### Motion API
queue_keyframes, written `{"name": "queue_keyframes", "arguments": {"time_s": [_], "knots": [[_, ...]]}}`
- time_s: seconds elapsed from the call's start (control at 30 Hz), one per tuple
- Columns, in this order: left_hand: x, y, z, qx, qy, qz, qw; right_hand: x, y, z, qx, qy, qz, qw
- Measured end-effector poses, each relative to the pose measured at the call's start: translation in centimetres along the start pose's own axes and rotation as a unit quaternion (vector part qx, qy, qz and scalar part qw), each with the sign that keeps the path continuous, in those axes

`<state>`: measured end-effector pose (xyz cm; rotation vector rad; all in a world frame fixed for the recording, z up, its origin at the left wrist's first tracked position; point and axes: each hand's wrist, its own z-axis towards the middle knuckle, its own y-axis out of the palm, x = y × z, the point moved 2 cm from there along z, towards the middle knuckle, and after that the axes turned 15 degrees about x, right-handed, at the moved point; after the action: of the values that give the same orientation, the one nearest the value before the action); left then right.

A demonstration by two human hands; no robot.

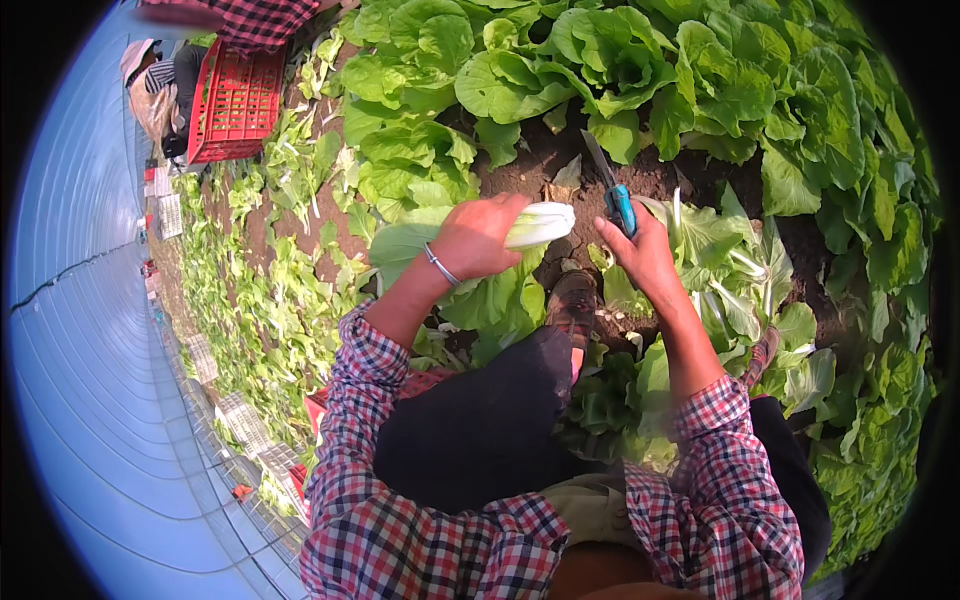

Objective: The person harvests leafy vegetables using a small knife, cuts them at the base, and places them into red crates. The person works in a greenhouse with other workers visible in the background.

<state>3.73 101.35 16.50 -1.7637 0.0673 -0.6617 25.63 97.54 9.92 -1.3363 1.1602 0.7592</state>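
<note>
My left hand [484, 238] is closed around a leafy green cabbage head [541, 224], its white stem base pointing right and its leaves trailing to the left. To the right of it, my right hand [641, 244] grips a knife [620, 204] by its teal handle; the narrow blade points up and slightly left, over bare soil. The blade and the stem base are apart. Loose cut leaves [739, 277] lie on the ground to the right of my right hand. Standing leafy plants [600, 56] grow just beyond the blade tip.
A red plastic crate [238, 105] stands at the upper left, with people beside it. Another red crate [316, 409] is partly hidden by my left arm. My shoe [574, 300] rests on the soil between my hands. Trimmed leaves [285, 315] cover the ground at left.
</note>
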Motion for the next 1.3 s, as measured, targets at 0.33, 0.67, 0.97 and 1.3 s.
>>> {"name": "queue_keyframes", "arguments": {"time_s": [0.33, 0.67, 0.97, 1.3], "knots": [[-9.7, 2.1, 3.0, 0.015, 0.030, 0.382, 0.924, 4.2, 15.7, 2.8, -0.141, -0.011, -0.176, 0.974], [-18.3, 2.5, -0.5, 0.068, -0.103, 0.287, 0.950, 7.2, 23.5, 9.3, -0.168, 0.054, -0.155, 0.972], [-19.1, 3.7, -2.5, 0.090, -0.126, 0.236, 0.959, 7.2, 23.1, 10.6, -0.313, 0.201, -0.054, 0.927], [-12.0, -0.1, -7.1, 0.285, -0.047, 0.104, 0.952, 4.0, 11.8, 4.2, -0.124, -0.005, 0.048, 0.991]]}}
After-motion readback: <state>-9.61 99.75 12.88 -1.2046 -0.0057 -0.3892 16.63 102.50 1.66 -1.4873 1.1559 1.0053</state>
